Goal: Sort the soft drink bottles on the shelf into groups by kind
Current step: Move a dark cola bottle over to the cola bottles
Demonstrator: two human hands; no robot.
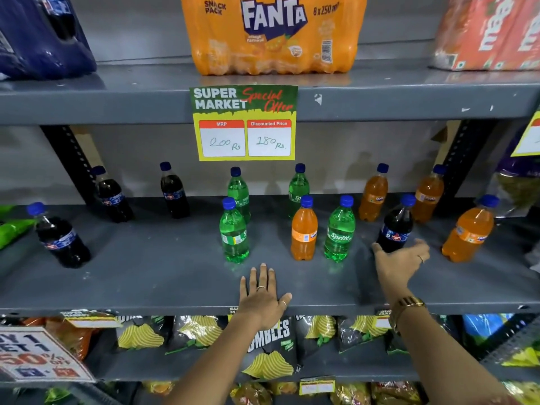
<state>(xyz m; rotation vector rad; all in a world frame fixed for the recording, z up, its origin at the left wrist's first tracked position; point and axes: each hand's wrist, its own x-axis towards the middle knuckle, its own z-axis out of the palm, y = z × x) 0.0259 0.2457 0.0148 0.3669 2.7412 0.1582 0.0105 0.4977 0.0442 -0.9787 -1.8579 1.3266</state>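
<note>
On the grey shelf (146, 276) stand small bottles with blue caps. Three dark cola bottles (62, 241) are at the left. Green Sprite bottles (233, 232) fill the middle, with one orange Fanta bottle (304, 229) among them. More orange bottles (467, 232) stand at the right. A fourth cola bottle (394, 226) stands among these. My right hand (401, 258) is spread around that cola bottle's base, fingers apart, not closed on it. My left hand (263, 293) lies flat and open on the shelf's front edge, below the front Sprite bottle.
A Fanta multipack (271, 33) sits on the shelf above, with a price card (245, 124) hanging from its edge. Chip bags (268, 346) fill the shelf below. A black upright post (70, 159) stands behind the left cola bottles.
</note>
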